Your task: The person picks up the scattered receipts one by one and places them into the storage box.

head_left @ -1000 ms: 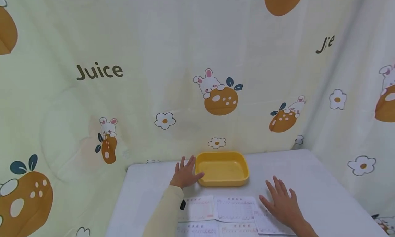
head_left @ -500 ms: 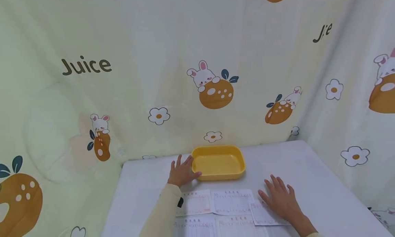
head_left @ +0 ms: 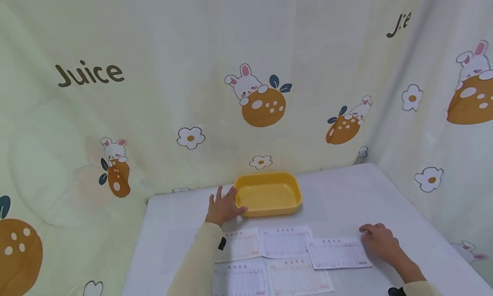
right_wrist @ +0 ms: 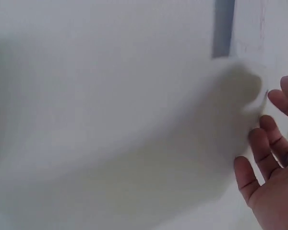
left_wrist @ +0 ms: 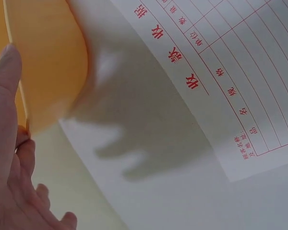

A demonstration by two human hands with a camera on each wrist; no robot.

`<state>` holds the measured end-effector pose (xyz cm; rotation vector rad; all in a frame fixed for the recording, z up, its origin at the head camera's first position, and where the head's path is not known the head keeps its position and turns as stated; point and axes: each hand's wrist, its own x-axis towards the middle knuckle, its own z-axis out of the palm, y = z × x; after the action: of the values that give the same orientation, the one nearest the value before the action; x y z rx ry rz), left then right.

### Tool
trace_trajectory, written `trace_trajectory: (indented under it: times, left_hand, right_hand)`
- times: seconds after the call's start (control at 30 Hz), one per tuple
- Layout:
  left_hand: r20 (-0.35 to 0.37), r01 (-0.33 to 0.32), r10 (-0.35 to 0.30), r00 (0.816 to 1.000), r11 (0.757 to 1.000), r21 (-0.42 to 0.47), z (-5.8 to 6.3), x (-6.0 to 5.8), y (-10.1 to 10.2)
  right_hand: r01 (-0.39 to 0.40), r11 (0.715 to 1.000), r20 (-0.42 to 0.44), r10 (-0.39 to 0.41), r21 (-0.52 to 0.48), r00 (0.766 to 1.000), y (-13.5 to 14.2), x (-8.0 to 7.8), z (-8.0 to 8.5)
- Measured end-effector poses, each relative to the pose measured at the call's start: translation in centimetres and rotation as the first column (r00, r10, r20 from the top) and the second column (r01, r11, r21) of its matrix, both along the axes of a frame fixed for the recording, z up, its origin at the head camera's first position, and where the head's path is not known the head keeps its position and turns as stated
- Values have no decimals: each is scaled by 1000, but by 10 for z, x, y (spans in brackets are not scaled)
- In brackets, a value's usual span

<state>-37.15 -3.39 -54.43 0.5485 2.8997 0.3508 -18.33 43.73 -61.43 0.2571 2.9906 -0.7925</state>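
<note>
My left hand [head_left: 223,207] is at the near left corner of a yellow plastic tray [head_left: 267,211]. In the left wrist view, its thumb overlaps the rim of the tray [left_wrist: 53,57] and a finger curls at the corner, pinching the edge. Beside the right end of a printed receipt slip [head_left: 339,254] is my right hand [head_left: 381,242], palm down with loosely bent fingers. Nothing shows between those fingers in the right wrist view, where the hand [right_wrist: 273,177] is over the white tabletop.
More receipt slips lie in two rows in front of the tray, among them a red-printed one [head_left: 298,276] and a blue-printed one [head_left: 286,242]. A patterned curtain [head_left: 215,95] hangs behind the white table [head_left: 173,232] and along its right side.
My right hand has moved rightward off the right-hand slip, uncovering it, and its fingers have bent from spread. The left hand stays at the tray's corner. The head view has tilted down.
</note>
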Motion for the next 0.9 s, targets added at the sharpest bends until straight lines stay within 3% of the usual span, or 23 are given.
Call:
trace_trajectory:
  times: [0.2,0.43,0.7,0.9]
  left_hand:
    - [18,-1,0,1000,1000,21,8,3,-4]
    - [22,-18,17,1000,998,55,6,0,-6]
    - [43,-18,15,999,998,62,-5,-5,-1]
    - [54,-29,25,998,997,65,-7,-5,-2]
  right_hand:
    - [34,993,32,-31,-109,999,10,-2,-8]
    - [72,994,97,-64,-76,993,0,-14,-14]
    - [82,993,86,-74,-90,994,0,-12,-9]
    - [94,991,116,-82,-97,990,-5,-10,-8]
